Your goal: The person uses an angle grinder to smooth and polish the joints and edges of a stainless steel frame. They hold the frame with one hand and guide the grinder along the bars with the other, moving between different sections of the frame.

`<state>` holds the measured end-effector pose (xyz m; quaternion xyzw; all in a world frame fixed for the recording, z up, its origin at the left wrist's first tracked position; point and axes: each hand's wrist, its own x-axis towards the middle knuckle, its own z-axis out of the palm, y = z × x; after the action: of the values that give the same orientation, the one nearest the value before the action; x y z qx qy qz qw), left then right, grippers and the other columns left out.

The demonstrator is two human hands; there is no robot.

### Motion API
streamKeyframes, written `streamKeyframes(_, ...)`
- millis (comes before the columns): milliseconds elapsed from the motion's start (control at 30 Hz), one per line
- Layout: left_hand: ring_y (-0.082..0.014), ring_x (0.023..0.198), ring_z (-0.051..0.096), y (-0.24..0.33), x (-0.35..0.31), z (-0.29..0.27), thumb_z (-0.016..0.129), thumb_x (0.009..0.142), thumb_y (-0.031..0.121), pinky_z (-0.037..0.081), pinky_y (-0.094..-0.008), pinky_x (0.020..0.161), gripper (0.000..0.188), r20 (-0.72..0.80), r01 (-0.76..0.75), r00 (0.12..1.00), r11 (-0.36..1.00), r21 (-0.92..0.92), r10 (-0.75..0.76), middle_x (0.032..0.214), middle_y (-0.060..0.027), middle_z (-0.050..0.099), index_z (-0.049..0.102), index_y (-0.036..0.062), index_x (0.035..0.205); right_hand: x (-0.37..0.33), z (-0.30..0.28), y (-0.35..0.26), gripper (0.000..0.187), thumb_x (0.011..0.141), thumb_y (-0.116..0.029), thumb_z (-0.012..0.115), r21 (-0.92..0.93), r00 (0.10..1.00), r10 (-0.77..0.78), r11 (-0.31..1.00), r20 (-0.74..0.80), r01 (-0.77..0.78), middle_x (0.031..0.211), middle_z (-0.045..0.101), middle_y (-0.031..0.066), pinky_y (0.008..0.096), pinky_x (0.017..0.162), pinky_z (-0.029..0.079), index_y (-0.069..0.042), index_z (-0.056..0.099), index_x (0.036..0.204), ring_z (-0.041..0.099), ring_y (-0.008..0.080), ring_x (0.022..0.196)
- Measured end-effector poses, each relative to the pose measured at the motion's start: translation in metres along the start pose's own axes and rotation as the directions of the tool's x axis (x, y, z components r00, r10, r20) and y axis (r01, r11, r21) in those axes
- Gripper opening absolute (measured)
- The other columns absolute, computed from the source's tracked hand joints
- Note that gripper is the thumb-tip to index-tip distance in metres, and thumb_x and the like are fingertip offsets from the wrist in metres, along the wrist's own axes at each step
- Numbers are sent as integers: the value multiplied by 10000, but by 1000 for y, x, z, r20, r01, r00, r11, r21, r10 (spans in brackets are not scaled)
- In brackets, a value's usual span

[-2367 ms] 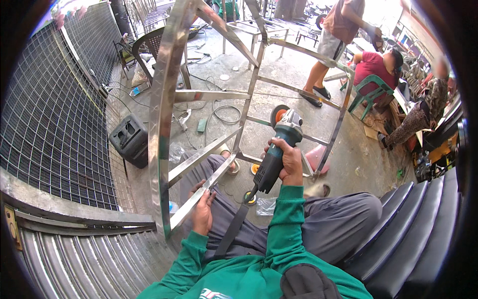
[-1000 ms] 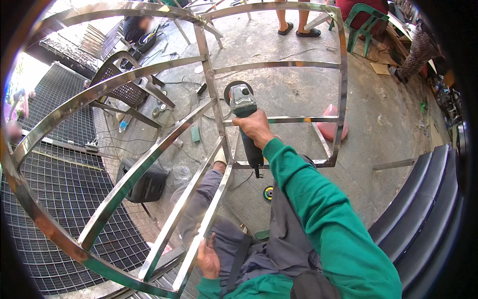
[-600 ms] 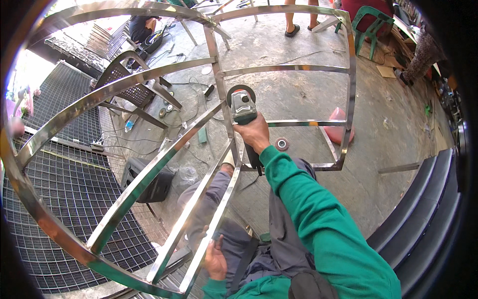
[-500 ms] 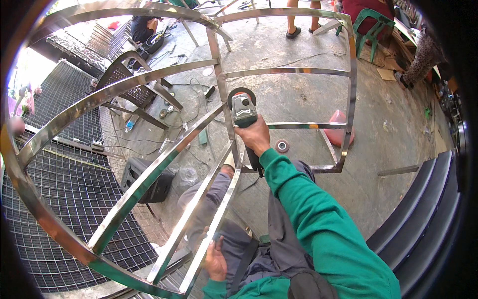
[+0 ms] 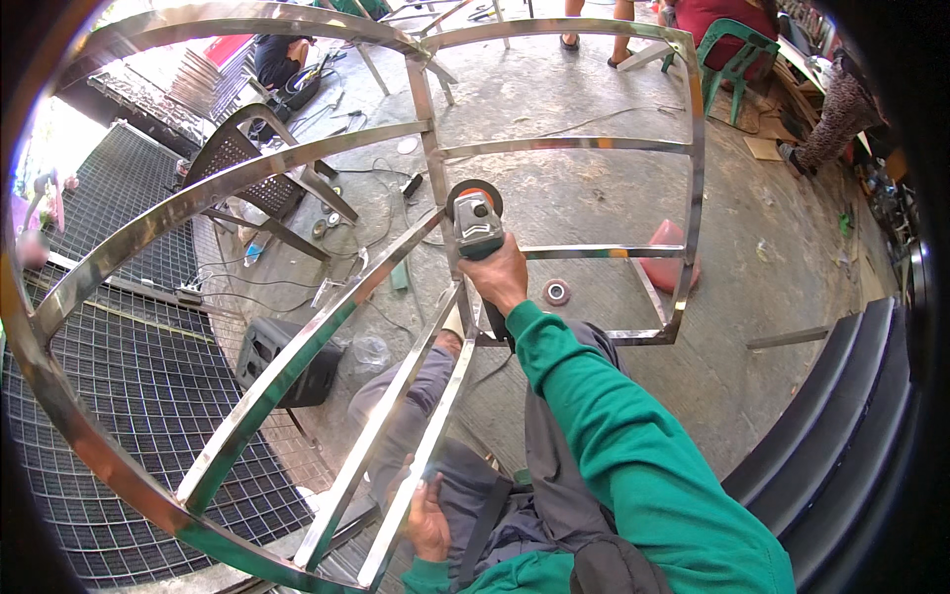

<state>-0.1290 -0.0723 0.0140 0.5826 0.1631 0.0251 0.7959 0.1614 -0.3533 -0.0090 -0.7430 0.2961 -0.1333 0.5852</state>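
A large frame of shiny square metal tubing (image 5: 424, 99), with curved and straight bars, spreads in front of me. My right hand (image 5: 500, 275) is closed round the body of an angle grinder (image 5: 479, 230). The grinder's round disc (image 5: 476, 192), dark-rimmed with an orange-red middle, lies against or just over the frame's upright middle bar; whether it touches, I cannot tell. Low in the view, my left hand (image 5: 428, 523) has its fingers curled round the nearest slanting bar (image 5: 421, 463), steadying contact with it near my leg.
A brown plastic chair (image 5: 237, 163), cables and loose discs lie beyond the frame at left, with a black speaker-like box (image 5: 287, 361) nearer. A pinkish-red object (image 5: 665, 252) and a small wheel-like disc (image 5: 556, 292) rest on the floor. Black curved slats (image 5: 831, 426) stand at right. Other people are farther back.
My right hand and the grinder have shifted slightly toward me along the middle bar. My left hand stays on its bar. In the background a person's feet have moved.
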Motion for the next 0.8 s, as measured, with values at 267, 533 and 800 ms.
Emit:
streamKeyframes(267,-273,1260,631,1,0,5,564,984,-41,616,-438,1027,357,-64,13,998,999,-32,-15,1561,-201,506,556,43,1331,1,4,4,666,664,-328,912,-31,1000,23,999,-17,-24,1063,775,228,433,895,605,12,632,1163,772,379,1000)
streamKeyframes(533,-266,1246,640,3,0,5,558,980,-50,612,-433,1029,359,-65,27,997,999,-43,-30,1558,-197,507,552,41,1327,2,6,7,664,663,-328,911,3,1000,7,1000,-24,-7,1054,776,229,434,884,607,13,630,1160,775,376,984)
streamKeyframes(800,-275,1252,635,2,0,5,558,973,-55,620,-429,1024,357,-37,-5,999,999,-49,3,1551,-216,502,558,31,1320,-1,3,2,668,658,-329,905,-13,999,10,1000,-38,-11,1059,765,248,453,883,601,19,628,1156,761,408,1003)
